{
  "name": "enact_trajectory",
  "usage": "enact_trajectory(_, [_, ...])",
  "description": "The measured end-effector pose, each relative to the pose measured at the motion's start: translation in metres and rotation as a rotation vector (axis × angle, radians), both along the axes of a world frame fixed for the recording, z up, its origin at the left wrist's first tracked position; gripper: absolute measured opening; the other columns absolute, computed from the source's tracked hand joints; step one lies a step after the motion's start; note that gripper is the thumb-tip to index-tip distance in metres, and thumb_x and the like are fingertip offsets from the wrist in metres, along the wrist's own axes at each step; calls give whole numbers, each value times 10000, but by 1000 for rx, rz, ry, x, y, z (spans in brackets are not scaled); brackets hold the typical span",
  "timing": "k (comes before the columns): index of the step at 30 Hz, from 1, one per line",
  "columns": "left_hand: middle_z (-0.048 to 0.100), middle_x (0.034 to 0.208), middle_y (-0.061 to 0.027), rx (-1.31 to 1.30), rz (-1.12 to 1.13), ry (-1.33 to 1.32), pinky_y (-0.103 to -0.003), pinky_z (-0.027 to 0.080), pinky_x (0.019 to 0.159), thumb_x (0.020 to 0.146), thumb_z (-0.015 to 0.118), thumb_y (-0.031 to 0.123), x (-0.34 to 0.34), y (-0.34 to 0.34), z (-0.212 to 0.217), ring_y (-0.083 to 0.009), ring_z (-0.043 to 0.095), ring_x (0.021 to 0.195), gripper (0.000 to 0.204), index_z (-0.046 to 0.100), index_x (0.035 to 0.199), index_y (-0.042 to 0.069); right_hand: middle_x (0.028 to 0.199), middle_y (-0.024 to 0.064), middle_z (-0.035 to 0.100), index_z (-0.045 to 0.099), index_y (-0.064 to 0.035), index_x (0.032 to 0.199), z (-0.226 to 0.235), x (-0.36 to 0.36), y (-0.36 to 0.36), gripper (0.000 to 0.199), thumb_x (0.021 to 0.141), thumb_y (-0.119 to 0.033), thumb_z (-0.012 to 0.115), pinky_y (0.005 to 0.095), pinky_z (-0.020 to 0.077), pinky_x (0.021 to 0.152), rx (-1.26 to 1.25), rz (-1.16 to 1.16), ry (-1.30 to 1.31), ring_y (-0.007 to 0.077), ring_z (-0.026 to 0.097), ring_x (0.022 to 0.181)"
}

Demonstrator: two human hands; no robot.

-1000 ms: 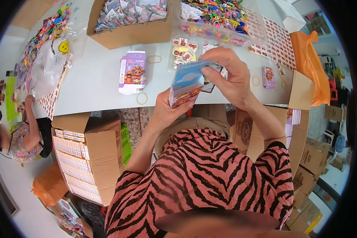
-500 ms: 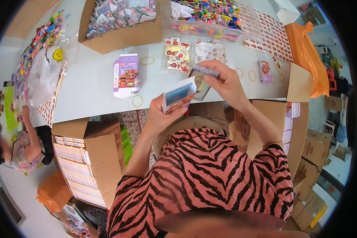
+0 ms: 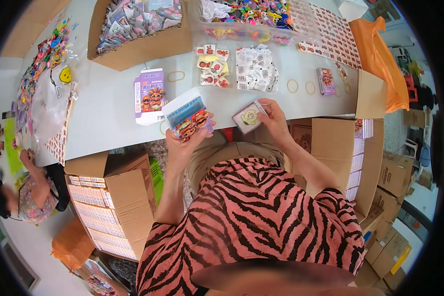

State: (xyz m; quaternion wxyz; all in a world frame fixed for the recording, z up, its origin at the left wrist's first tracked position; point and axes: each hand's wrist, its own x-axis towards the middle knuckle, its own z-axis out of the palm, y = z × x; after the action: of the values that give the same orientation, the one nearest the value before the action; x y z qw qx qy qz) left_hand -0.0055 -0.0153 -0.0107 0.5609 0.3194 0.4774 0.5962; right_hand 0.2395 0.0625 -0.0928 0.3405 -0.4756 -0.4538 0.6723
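Note:
My left hand (image 3: pixel 181 146) grips a small printed cardboard box (image 3: pixel 192 124) with cartoon figures on its front. Its white top flap stands up and the box's mouth is uncovered. In my right hand (image 3: pixel 275 121) is a stack of cards (image 3: pixel 247 117), the top one showing a yellow cartoon figure. Fingers and thumb pinch the stack at its right end, apart from the box. Beyond my left hand lies a purple carton (image 3: pixel 151 94). Clear bags of small picture stickers (image 3: pixel 213 68) and white packets (image 3: pixel 257 70) lie farther back on the table.
An open cardboard carton (image 3: pixel 148 55) of small packets and a clear tub (image 3: pixel 241 28) of colourful trinkets stand at the back. Rubber bands (image 3: pixel 292 86) and a small printed box (image 3: pixel 326 81) lie right. A co-worker (image 3: pixel 32 190) sits far left. Open cartons (image 3: pixel 126 207) flank me.
My right hand has come down and away from the box with the cards, turning their face up. My left hand has moved left with the box, tilting its front into view.

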Motion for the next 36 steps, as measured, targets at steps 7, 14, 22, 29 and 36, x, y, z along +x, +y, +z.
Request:
enact_trajectory(7, [613,1038,-159,-13,-12,-33,-316,551,684,811,620,23,3,-1,-2,-253,637,907,379,510,1170,-26,1220,75,492,429,-49,1218,0,15,8,402,836,33,522,278,403,900,209,-106,-130,141,486,1085])
enact_trajectory(14, [619,1009,-148,-5,-23,-42,-302,550,677,808,627,21,2,1,-4,-224,638,883,356,523,1145,-22,1157,103,540,545,-47,1111,59,16,37,331,789,14,589,324,392,910,911,-207,-652,218,503,1096])
enact_trajectory(22, [642,952,-128,10,-40,13,-291,552,672,793,641,3,7,1,1,-194,644,842,298,564,1078,-34,1031,107,601,587,-44,1033,69,-74,106,273,764,-29,635,363,440,857,1150,253,-538,283,550,984])
enact_trajectory(29, [663,971,-91,-37,-20,-65,-253,524,735,799,660,-7,4,-8,-5,-124,624,845,283,604,1075,-30,1038,94,596,598,-96,984,26,-129,137,260,745,-180,659,415,417,872,1181,531,-918,275,527,1014])
enact_trajectory(36, [664,952,-72,-80,-19,-31,-241,510,740,794,667,2,-1,-8,-8,-103,615,825,267,611,1052,-31,1038,86,594,607,-113,993,21,-139,149,275,731,-182,655,424,399,901,1156,683,-1017,280,519,1048])
